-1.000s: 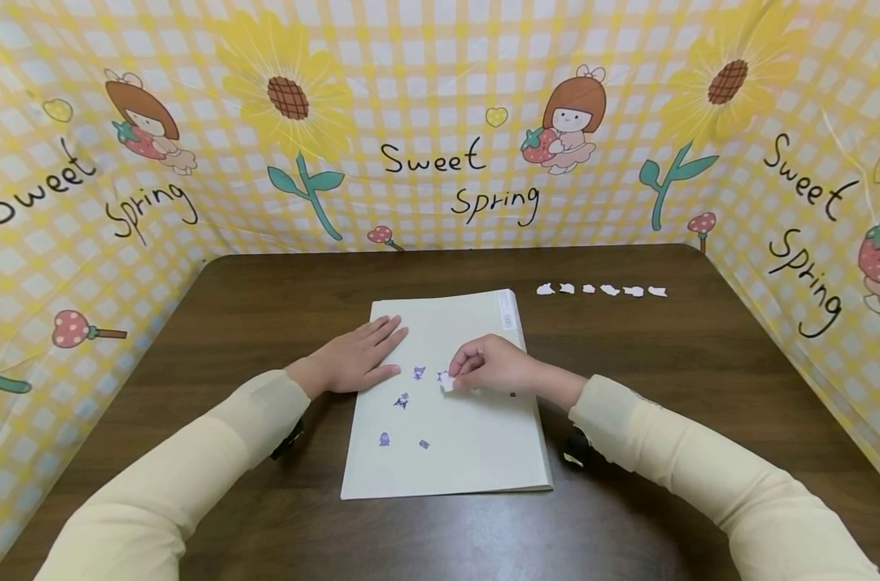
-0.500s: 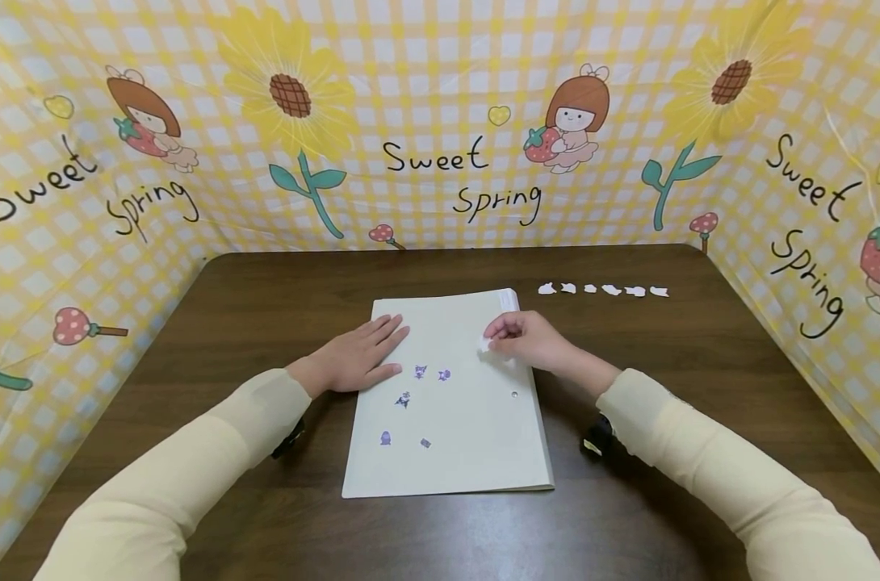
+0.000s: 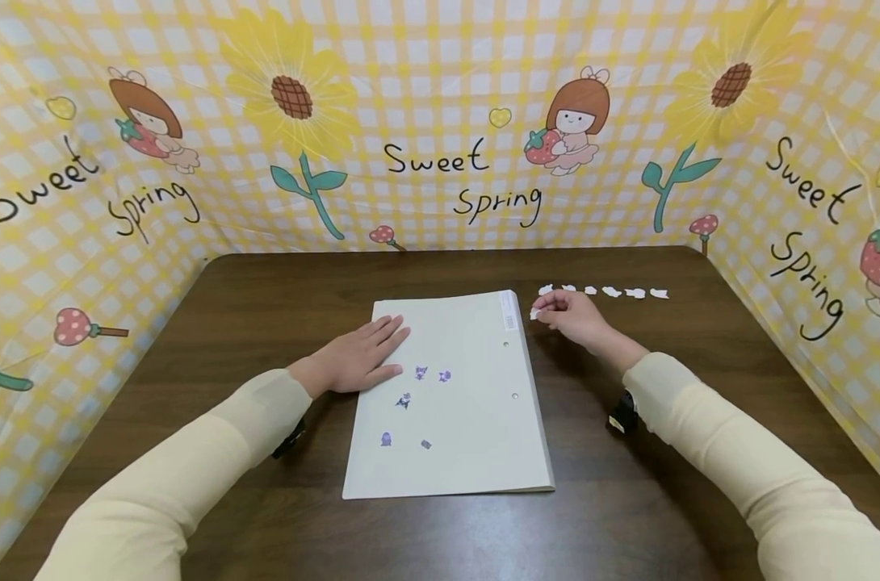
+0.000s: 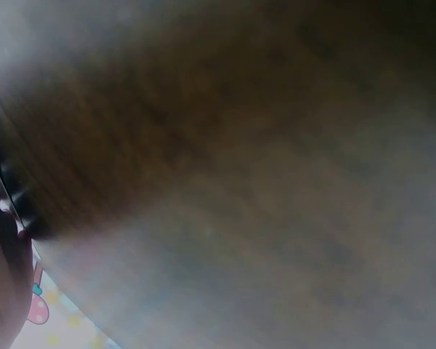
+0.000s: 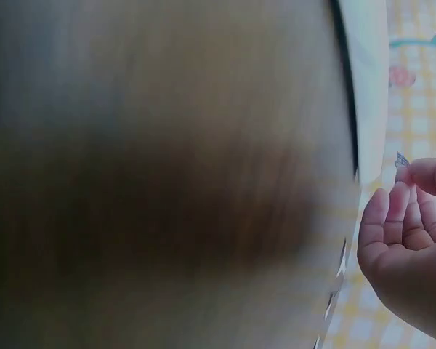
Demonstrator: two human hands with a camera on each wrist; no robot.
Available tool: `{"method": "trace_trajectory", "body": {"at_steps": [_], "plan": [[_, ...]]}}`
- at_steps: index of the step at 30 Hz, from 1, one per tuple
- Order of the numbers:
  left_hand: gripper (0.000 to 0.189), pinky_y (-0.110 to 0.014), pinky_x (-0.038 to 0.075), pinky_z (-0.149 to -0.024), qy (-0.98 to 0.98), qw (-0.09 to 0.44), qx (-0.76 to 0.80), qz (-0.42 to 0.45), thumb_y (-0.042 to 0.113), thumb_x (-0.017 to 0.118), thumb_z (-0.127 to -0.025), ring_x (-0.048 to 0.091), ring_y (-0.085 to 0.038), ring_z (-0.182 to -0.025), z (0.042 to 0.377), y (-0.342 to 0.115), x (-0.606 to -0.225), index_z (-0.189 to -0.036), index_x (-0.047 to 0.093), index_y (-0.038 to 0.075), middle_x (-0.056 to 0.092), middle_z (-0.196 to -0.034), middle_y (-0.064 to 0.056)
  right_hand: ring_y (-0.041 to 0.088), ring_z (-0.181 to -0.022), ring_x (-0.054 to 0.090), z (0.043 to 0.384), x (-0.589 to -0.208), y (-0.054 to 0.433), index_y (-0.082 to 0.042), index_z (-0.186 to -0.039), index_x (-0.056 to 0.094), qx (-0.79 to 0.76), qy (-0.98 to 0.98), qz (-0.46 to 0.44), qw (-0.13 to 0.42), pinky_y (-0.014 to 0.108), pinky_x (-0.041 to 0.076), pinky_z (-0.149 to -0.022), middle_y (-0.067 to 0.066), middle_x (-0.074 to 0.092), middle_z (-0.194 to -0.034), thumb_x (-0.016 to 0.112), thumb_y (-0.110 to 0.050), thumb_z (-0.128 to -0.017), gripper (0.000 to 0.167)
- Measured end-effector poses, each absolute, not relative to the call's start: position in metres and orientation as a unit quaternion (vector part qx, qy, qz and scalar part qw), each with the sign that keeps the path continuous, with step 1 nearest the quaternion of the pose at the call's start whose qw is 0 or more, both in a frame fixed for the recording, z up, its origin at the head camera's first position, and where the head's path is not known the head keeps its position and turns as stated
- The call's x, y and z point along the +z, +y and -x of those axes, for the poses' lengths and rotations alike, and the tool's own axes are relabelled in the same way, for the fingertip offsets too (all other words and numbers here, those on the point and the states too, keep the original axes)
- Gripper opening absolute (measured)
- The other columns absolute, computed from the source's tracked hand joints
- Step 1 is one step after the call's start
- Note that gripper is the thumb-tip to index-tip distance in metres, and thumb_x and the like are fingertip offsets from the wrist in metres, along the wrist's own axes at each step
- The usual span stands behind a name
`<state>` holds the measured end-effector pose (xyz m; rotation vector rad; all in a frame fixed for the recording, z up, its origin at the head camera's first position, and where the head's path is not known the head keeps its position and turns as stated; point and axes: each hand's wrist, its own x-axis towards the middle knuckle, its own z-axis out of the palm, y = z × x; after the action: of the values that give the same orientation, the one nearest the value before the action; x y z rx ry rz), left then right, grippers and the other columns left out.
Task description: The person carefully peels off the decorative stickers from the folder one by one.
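My left hand (image 3: 356, 355) lies flat with spread fingers on the left edge of a cream paper folder (image 3: 469, 452). Several small purple cartoon stickers (image 3: 404, 401) are on the folder's left half. Just past the folder's upper right corner, my right hand (image 3: 574, 316) pinches a small white scrap of paper (image 3: 535, 314) between thumb and fingertips. In the right wrist view a little dark print shows on that pinched piece (image 5: 402, 161). Most of the left wrist view is a blur of tabletop, with part of the left hand (image 4: 3, 291) at its edge.
A row of torn white paper scraps (image 3: 611, 291) lies on the dark wooden table (image 3: 266, 282) behind the right hand, which partly covers the nearest ones. A barcode label (image 3: 509, 312) sits on the folder's corner. Yellow checked cloth (image 3: 425, 81) walls the table in.
My right hand has lifted off the folder's middle and moved right and away to its far corner, holding the white scrap. A purple sticker it covered now shows. The left hand stays put.
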<state>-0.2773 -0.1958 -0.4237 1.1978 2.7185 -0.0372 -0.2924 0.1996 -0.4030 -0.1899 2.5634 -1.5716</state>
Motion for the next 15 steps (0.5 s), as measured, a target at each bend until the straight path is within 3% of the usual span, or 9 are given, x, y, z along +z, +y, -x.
{"method": "trace_trajectory", "body": {"at_steps": [7,15], "plan": [[0.073,-0.044,0.013,-0.116,0.912,0.086,-0.015,-0.401,0.053,0.031,-0.103,0.006,-0.032,-0.147,0.277,-0.195,-0.422,-0.156,0.012,0.008,0.007,-0.161,-0.015,0.023,-0.08,0.055,0.305,-0.409,0.214,0.003,-0.107,0.064,-0.481,0.872,0.06,0.063,0.031,0.049,-0.068,0.012,0.062,-0.094,0.063,-0.006,-0.094,0.016],[0.072,-0.044,0.013,-0.116,0.912,0.085,-0.012,-0.4,0.052,0.032,-0.103,0.006,-0.032,-0.147,0.276,-0.196,-0.422,-0.156,0.012,0.008,0.007,-0.161,-0.015,0.023,-0.085,0.056,0.311,-0.409,0.22,0.007,-0.109,0.062,-0.488,0.867,0.051,0.081,0.029,0.05,-0.071,0.012,0.063,-0.095,0.063,-0.003,-0.094,0.018]]}}
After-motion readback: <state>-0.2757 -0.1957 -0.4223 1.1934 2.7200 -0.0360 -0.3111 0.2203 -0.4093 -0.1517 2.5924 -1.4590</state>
